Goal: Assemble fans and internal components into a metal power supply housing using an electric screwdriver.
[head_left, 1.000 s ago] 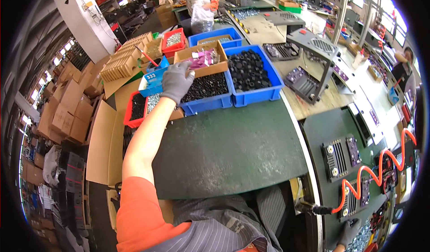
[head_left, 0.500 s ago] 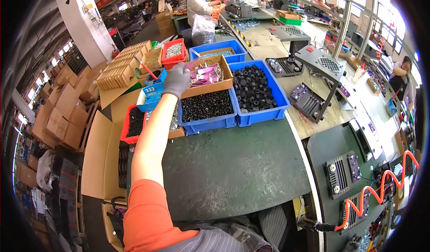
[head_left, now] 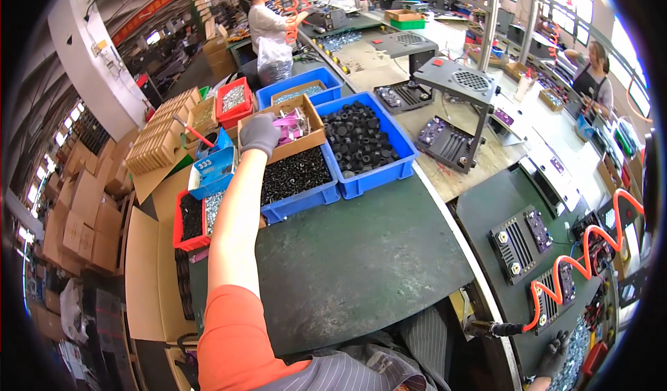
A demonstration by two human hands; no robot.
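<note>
My left hand [head_left: 259,134], in a grey glove, is inside the left part of an open cardboard box [head_left: 300,148]. Its fingers are bent around the end of a purple strip-like part [head_left: 285,121]; other purple and silvery pieces lie beside it. Beneath and in front of that box is a blue bin of small black screws [head_left: 295,175]. Far to the right, my right hand [head_left: 554,356], gloved too, is low at the picture's rim, beside a heap of small silvery-blue parts [head_left: 575,356]. Its fingers are too small and dark to read.
A blue bin of black knobs [head_left: 361,137] stands right of the box. Red bins [head_left: 234,102] and a small blue box [head_left: 212,172] surround it. An orange coiled hose [head_left: 590,252] crosses the right bench, above black finned units [head_left: 517,245]. Co-workers [head_left: 267,19] are farther off.
The view has swung, so the bins sit farther left. My left hand has moved deeper into the cardboard box and its fingers have bent. My right hand has come further into view.
</note>
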